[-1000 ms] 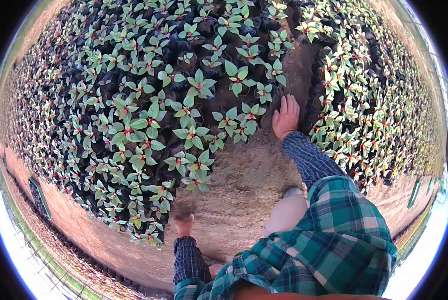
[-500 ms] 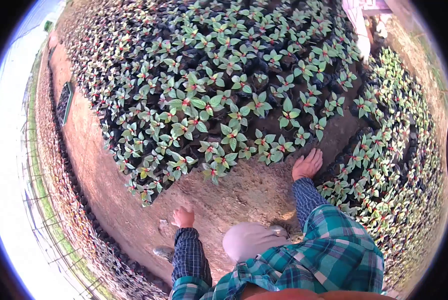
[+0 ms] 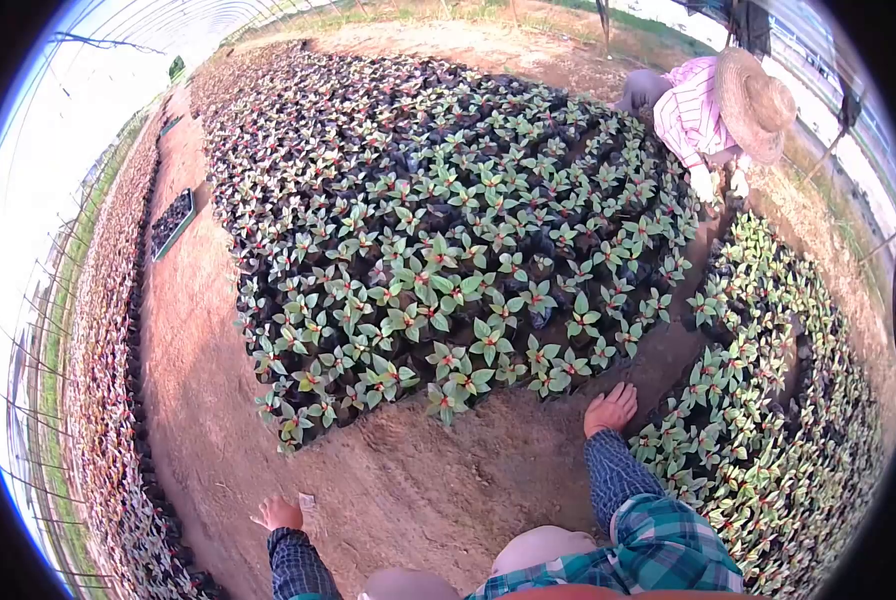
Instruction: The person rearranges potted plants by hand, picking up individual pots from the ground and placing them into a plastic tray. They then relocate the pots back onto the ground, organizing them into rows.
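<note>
My right hand (image 3: 610,409) rests with its fingers stretched out at the soil strip between two blocks of potted seedlings. It holds nothing. The nearest plants of the large seedling block (image 3: 448,285), green-leaved with reddish centres in black bags, stand just above it. To its right lies the other seedling block (image 3: 758,385). Low on the left, my left hand (image 3: 279,513) is over the bare dirt, fingers apart with nothing in them. A small pale scrap (image 3: 307,501) lies on the ground beside it.
A co-worker in a straw hat (image 3: 753,105) bends over the far right corner of the large block. A dark tray of plants (image 3: 174,224) sits on the dirt path (image 3: 183,330) at the left. Another long plant bed (image 3: 108,400) runs along the left side.
My view has tilted up, bringing the co-worker's hat and the far ground into sight. My left hand has moved left and its fingers have spread. My right hand stays near the soil strip.
</note>
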### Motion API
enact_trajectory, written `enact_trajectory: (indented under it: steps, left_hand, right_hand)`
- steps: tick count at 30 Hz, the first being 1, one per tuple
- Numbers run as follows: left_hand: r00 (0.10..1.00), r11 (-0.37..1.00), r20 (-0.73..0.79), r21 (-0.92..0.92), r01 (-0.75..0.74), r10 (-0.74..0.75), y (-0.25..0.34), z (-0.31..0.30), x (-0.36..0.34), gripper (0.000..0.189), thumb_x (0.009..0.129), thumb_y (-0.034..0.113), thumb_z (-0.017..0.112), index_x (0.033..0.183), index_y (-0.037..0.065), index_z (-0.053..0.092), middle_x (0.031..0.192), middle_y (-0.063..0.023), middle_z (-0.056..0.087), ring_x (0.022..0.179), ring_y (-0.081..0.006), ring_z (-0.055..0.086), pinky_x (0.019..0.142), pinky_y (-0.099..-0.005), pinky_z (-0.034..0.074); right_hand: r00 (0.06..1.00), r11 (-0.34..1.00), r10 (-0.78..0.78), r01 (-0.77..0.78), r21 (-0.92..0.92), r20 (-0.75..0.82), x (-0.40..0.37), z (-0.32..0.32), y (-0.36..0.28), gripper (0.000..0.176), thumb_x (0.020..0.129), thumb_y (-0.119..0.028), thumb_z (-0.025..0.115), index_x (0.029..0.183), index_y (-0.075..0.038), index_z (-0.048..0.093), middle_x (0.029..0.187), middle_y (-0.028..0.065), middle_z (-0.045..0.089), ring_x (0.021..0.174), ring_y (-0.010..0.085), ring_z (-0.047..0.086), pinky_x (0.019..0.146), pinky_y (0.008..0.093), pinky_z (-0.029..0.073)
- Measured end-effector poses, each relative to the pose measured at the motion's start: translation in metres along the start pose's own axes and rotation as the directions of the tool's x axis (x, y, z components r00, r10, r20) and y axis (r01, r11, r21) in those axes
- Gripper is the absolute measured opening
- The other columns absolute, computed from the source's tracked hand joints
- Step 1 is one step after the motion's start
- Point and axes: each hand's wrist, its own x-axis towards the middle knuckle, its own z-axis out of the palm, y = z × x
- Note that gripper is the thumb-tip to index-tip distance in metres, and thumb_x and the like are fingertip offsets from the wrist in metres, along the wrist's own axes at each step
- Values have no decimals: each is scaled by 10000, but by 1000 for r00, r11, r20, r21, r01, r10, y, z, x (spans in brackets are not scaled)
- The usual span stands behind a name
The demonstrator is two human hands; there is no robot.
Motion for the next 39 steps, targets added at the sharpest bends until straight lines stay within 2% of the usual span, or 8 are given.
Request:
enact_trajectory:
  steps: [6, 10, 14, 19, 22, 30, 34, 39]
  left_hand:
    - [951, 959, 228, -145, 244, -208, -61, 85, -2, 682, 906, 515, 507, 1453, 134, 363, 1456, -123, 419, 1376, -326, 329, 1091, -628, 223]
    - [940, 929, 183, -184, 321, -289, -102, 183, 19, 725, 913, 541, 478, 1449, 70, 349, 1477, -174, 377, 1383, -355, 312, 1096, -592, 236]
    - [755, 690, 214, -309, 655, -620, -81, 190, -14, 726, 931, 578, 384, 1449, 70, 349, 1498, -194, 333, 1376, -426, 284, 1084, -600, 238]
    - [670, 638, -38, -348, 687, -742, -52, 213, -24, 703, 941, 560, 309, 1459, 87, 353, 1517, -142, 332, 1383, -414, 292, 1057, -590, 270]
    - [726, 658, -99, -519, 546, -681, -48, 198, -37, 775, 912, 535, 368, 1406, -62, 368, 1460, -282, 352, 1377, -490, 248, 1118, -593, 190]
    - [685, 627, -45, -449, 636, -727, -59, 240, -10, 764, 906, 556, 360, 1466, 38, 312, 1541, -181, 267, 1417, -444, 196, 1095, -616, 195]
    - [662, 607, -64, -473, 639, -747, -53, 230, -16, 760, 901, 546, 374, 1458, 33, 326, 1529, -183, 289, 1407, -442, 219, 1093, -615, 199]
    - [680, 616, -15, -437, 655, -733, -47, 205, -27, 711, 927, 520, 354, 1448, 36, 349, 1518, -171, 317, 1390, -417, 267, 1082, -585, 235]
  right_hand:
    - [935, 995, 99, -99, -20, 341, 7, -38, 2, 495, 790, -192, 645, 1203, 33, 489, 1324, 251, 447, 1219, 423, 443, 993, 486, 408]
    - [884, 965, -261, 231, 124, 387, -21, -81, -32, 327, 769, -137, 648, 1045, 8, 548, 1087, 212, 546, 1020, 398, 542, 864, 474, 480]
    - [551, 836, -525, 476, 273, 648, -87, -104, -68, 232, 803, -224, 626, 941, -37, 644, 1009, 185, 598, 1020, 375, 567, 834, 492, 488]
    - [449, 755, -655, 426, 499, 608, -182, -123, -84, 175, 786, -196, 606, 830, -29, 586, 894, 181, 590, 904, 370, 584, 786, 489, 473]
    - [499, 756, -654, 408, 511, 569, -208, -125, -64, 175, 801, -193, 591, 872, -33, 606, 900, 201, 602, 895, 397, 587, 765, 495, 479]
    - [924, 991, -88, 43, 128, 371, -159, -129, 48, 247, 796, -100, 601, 1020, 3, 585, 929, 259, 607, 941, 430, 578, 807, 473, 478]
    - [959, 997, -16, -6, 79, 282, -151, -160, 53, 597, 781, -37, 641, 1329, 6, 408, 1163, 328, 479, 1025, 481, 518, 899, 469, 458]
    - [908, 994, -94, 111, -17, 408, -133, -122, 79, 493, 806, -145, 688, 1241, -13, 496, 1108, 288, 576, 1064, 432, 542, 918, 475, 435]
